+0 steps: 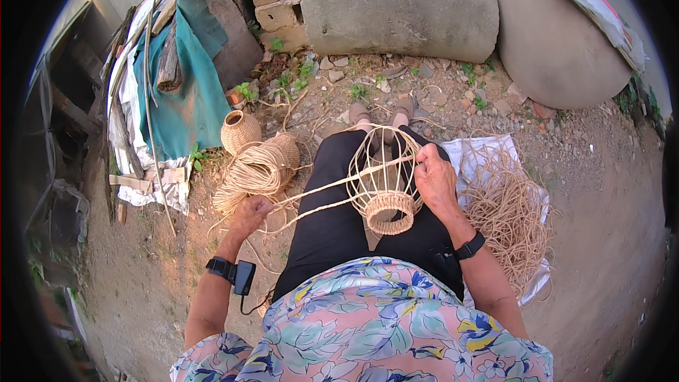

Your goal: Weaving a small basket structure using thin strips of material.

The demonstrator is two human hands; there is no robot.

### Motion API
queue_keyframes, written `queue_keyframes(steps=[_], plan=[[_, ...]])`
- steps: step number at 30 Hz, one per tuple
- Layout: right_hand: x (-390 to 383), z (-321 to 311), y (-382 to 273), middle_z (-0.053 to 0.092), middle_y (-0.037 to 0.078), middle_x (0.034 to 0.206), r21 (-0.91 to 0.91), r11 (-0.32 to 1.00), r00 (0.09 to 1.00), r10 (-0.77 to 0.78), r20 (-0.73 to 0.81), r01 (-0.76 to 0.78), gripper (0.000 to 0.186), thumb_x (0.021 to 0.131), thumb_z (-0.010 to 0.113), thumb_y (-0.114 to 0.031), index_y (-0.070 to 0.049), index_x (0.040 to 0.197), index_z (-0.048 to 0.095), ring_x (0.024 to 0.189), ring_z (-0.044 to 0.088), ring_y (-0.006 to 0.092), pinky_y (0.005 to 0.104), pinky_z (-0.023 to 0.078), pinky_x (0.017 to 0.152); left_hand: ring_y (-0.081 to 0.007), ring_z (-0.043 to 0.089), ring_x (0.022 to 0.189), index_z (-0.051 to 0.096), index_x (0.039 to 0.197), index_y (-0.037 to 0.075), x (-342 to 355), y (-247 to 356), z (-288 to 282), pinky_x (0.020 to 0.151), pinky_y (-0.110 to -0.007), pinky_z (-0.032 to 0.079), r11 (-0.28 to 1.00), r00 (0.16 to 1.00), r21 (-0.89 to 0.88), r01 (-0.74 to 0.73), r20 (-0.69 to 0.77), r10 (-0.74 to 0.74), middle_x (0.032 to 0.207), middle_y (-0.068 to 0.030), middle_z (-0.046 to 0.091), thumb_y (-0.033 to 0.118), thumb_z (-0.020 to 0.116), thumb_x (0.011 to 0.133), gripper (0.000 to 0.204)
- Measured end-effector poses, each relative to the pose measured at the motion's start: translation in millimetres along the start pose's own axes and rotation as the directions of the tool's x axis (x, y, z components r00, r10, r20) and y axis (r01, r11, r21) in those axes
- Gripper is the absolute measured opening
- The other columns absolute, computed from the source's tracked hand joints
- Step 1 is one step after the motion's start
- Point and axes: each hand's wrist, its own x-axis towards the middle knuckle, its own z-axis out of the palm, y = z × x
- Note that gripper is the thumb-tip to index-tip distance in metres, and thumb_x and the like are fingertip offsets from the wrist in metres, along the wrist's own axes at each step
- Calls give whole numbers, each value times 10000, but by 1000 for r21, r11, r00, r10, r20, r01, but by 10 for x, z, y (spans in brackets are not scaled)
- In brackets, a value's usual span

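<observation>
An open basket frame (358, 163) of thin pale ribs rests between my thighs, its woven ring-shaped neck (390, 213) toward me. My right hand (436, 178) is closed at the frame's right side, where a taut cord meets the ribs; the fingers partly hide what they pinch. My left hand (252, 213) is closed on the straw-coloured cord (311, 193), out to the left of my knee. Two strands stretch from it across my left thigh to the frame. Beside that hand lies a thick coiled bundle of cord (252, 170).
A finished-looking woven vessel (241, 131) stands behind the bundle. Loose tangled cord (503, 205) lies on a white sheet (467, 150) to my right. Ahead are a concrete cylinder (399, 13), bricks (277, 8) and rubble; a green tarp (185, 78) hangs at left.
</observation>
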Motion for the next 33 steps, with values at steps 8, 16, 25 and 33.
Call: queue_keyframes(steps=[8,16,25,33], plan=[[14,56,57,614,183,647,15,1000,1000,-9,-5,9,193,779,545,-54,-101,959,494,663,622,420,540,449,617,-349,677,859,702,963,79,153,-210,-212,788,-438,539,843,989,537,24,-136,59,922,-167,701,304,711,768,297],[9,82,17,611,189,648,57,997,998,-42,-38,44,174,793,541,-59,-105,952,488,672,618,429,551,445,623,-221,630,642,586,1113,42,5,1657,557,589,-346,499,880,869,-30,-474,141,474,812,-144,650,235,616,932,267],[74,105,-196,613,179,651,92,993,997,-70,10,69,180,781,553,-60,-110,945,498,678,619,423,540,449,627,-377,668,791,669,924,48,-696,-2012,-634,694,-480,530,609,964,783,127,-242,110,850,-190,676,184,526,908,198],[182,-207,-375,641,172,685,-117,981,983,-137,123,152,194,747,603,-65,-67,918,514,703,650,395,511,481,653,-270,682,912,672,1054,77,-398,-837,-536,770,-386,537,918,968,353,179,-231,-100,1028,-163,689,154,695,795,272]])
